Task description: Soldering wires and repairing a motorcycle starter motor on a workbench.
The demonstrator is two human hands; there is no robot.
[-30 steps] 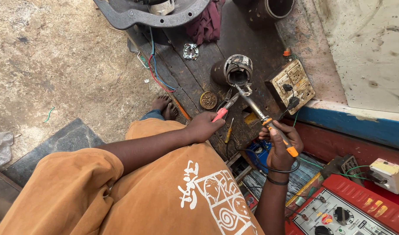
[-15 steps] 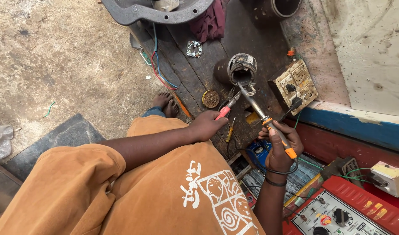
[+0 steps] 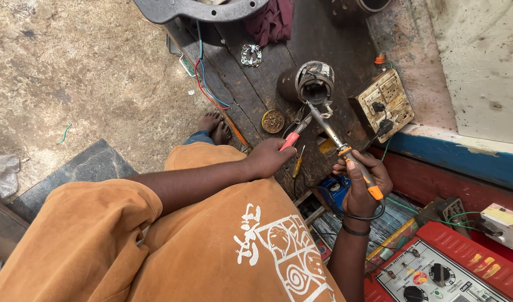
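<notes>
Over the last second the right hand (image 3: 361,184) has drawn slightly back along the soldering iron (image 3: 340,148), whose tip remains at the motor winding (image 3: 314,83). The left hand (image 3: 270,158) has shifted its red-handled pliers (image 3: 294,134) marginally nearer the iron's shaft. The camera view has drifted slightly downward.

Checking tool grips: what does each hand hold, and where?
Left hand holds pliers by the red handles; right hand holds a soldering iron by its orange handle.

Workbench (image 3: 267,84): dark, rough, worn wood. On it, motor housing (image 3: 308,84): dull grey metal. Beside the housing, switchboard (image 3: 382,103): yellowed, grimy plastic. Soldering iron (image 3: 339,148): matt metal shaft, glossy orange plastic handle.
</notes>
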